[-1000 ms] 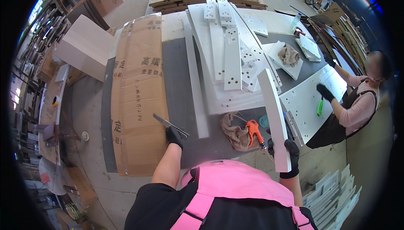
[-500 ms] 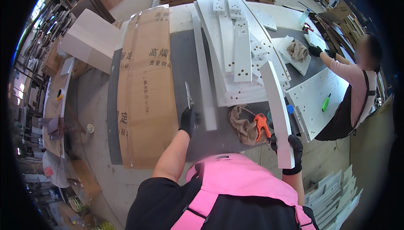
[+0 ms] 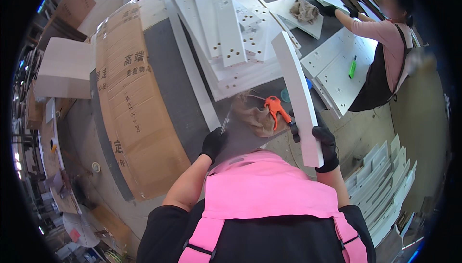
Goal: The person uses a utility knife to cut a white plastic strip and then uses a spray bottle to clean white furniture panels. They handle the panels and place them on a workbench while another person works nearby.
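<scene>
My right hand (image 3: 327,145), in a black glove, is closed around the lower end of a long white board (image 3: 297,92), held tilted up over the table's near edge. In my black-gloved left hand (image 3: 213,144) is a thin silvery blade-like tool (image 3: 225,124); motion smears it and its exact kind cannot be told. That hand is beside the near end of a narrow white strip (image 3: 191,68) lying on the dark tabletop (image 3: 166,53). Between my hands, an orange air blow gun (image 3: 274,106) rests on a crumpled brown rag (image 3: 255,117).
Drilled white panels (image 3: 224,37) are stacked at the far middle. A taped cardboard package (image 3: 132,94) lies along the left. At the right, a co-worker (image 3: 392,51) in black gloves handles a panel near a green cutter (image 3: 352,67). White strips (image 3: 385,181) stand at lower right.
The view has swung, so the table things appear further left and higher. Both hands keep hold of what they held; the left hand's tool now tilts toward the right.
</scene>
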